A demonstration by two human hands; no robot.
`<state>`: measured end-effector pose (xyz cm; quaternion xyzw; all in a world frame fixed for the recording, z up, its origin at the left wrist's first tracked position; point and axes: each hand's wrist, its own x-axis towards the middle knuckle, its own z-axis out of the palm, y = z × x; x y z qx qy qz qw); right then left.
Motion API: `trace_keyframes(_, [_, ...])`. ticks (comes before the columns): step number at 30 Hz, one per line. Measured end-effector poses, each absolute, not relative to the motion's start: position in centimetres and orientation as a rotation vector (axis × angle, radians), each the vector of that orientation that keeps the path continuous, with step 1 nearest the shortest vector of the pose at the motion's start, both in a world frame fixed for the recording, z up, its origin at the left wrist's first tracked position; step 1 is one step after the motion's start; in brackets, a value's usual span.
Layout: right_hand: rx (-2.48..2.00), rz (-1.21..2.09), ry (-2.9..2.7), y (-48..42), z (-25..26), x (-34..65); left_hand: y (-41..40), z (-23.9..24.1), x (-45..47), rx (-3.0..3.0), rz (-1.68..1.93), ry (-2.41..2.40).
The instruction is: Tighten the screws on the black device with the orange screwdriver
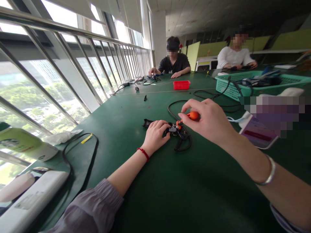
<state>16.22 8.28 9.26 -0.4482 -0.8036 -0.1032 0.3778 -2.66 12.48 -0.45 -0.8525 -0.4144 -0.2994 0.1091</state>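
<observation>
Beneath the left grip (157, 135), on the tabletop (150, 191): black wired device (173, 129), clasped between thumb and fingers. Right grip (211, 121) pinches orange-handled screwdriver (193, 116) above it. Judged light, stiff; wires (180, 133) probably fragile. Best hold: tubular end (147, 123), beyond left grip.

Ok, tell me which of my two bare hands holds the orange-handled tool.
Your right hand, wearing the silver-coloured metal bangle, holds the orange-handled tool; your left hand, with the red cord bracelet, is on the black cabled device.

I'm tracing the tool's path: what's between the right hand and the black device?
In the head view, the orange-handled screwdriver, held by the right hand, slants down toward the black device.
</observation>
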Motion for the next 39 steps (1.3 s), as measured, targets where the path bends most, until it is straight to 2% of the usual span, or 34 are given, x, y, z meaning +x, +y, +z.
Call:
trace_keyframes(18, [-1.07,-0.318,-2.12,8.1,9.3,16.0,12.6,-0.5,-2.9,-2.527,-0.841,-1.232])
trace_keyframes(26, [-1.323,-0.177,-2.179,7.5,9.3,16.1,12.6,-0.7,-2.9,-2.539,-0.838,-1.228])
trace_keyframes(35, [-1.098,-0.261,-2.162,7.7,8.9,15.6,12.7,-0.7,-2.9,-2.541,-0.849,-1.233])
trace_keyframes(39, [-1.263,-0.229,-2.133,7.1,9.4,15.6,12.7,-0.7,-2.9,-2.541,-0.851,-1.227])
